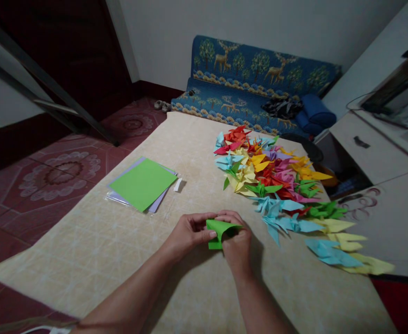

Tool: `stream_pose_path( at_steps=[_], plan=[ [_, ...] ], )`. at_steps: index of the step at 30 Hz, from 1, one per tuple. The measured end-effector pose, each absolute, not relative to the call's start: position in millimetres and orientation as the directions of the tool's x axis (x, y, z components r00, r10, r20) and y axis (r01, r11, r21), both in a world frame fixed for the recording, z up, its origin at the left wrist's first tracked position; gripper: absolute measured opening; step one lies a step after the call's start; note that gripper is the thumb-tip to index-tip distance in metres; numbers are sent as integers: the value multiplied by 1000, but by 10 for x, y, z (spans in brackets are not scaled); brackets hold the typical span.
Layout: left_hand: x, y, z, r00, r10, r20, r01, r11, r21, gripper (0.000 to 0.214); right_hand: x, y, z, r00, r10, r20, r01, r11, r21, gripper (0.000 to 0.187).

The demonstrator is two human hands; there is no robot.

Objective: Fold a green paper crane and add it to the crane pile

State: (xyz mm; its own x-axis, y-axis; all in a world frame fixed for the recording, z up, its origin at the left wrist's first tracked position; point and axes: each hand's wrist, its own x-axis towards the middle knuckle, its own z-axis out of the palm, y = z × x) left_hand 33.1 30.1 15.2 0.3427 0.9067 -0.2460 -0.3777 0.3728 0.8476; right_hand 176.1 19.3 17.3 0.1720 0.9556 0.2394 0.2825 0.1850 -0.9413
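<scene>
A partly folded piece of green origami paper is between my two hands, just above the near middle of the table. My left hand grips its left side, thumb in front and fingers behind. On the other side my right hand has its fingers inside an open flap, which bulges upward; part of the paper is hidden behind that hand. To the right lies a large group of folded paper cranes in red, yellow, blue, green, pink and orange. A stack of paper sheets, green over purple, rests at the left on a clear plastic wrapper.
The table has a pale patterned cloth. A small white scrap lies beside the stack. Behind the table stands a blue sofa with a deer pattern; a cabinet is at the right and a metal frame at the left.
</scene>
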Motion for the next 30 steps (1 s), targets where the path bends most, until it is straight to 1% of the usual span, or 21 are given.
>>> stream_pose_path(
  at_steps=[8, 14, 19, 22, 28, 30],
  plan=[
    [329, 309, 135, 284, 929, -239, -375, 337, 864, 46, 1751, 198, 139, 151, 948, 279, 312, 222, -924, 20],
    [355, 297, 101, 257, 937, -235, -326, 313, 892, 47, 1737, 168, 50, 182, 936, 301, 365, 220, -904, 38],
    [359, 290, 97, 281, 940, -193, -274, 272, 923, 45, 1737, 156, 45, 193, 941, 278, 375, 191, -907, 47],
    [358, 287, 111, 292, 940, -178, -268, 259, 928, 45, 1746, 156, 58, 191, 941, 280, 404, 185, -896, 48],
    [364, 268, 123, 349, 915, -200, -286, 308, 907, 56, 1750, 154, 44, 206, 953, 221, 398, 124, -909, 55],
    [364, 264, 120, 341, 916, -210, -294, 316, 902, 57, 1750, 152, 45, 204, 956, 211, 399, 116, -909, 57]
  ],
)
